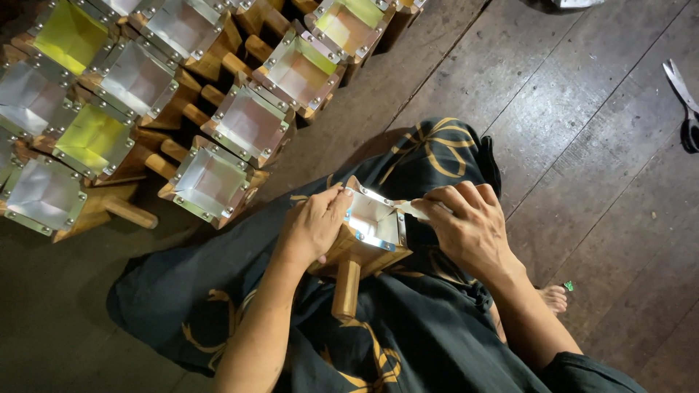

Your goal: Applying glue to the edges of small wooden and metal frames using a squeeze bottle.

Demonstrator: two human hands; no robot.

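On my lap rests a wooden scoop-shaped box (362, 251) with a shiny metal lining and a short round handle pointing toward me. My left hand (314, 224) grips its left wall, thumb on the metal rim. At the box's right edge, my right hand (467, 224) pinches a small pale strip with its fingertips. A dark cloth with a gold pattern (408, 335) covers my legs under the box.
Several like wooden boxes with metal or yellow-green lined openings (211, 182) lie in rows on the wooden plank floor (582, 145) at the upper left. Scissors (686, 105) lie at the right edge. A bare foot (555, 297) shows at the lower right.
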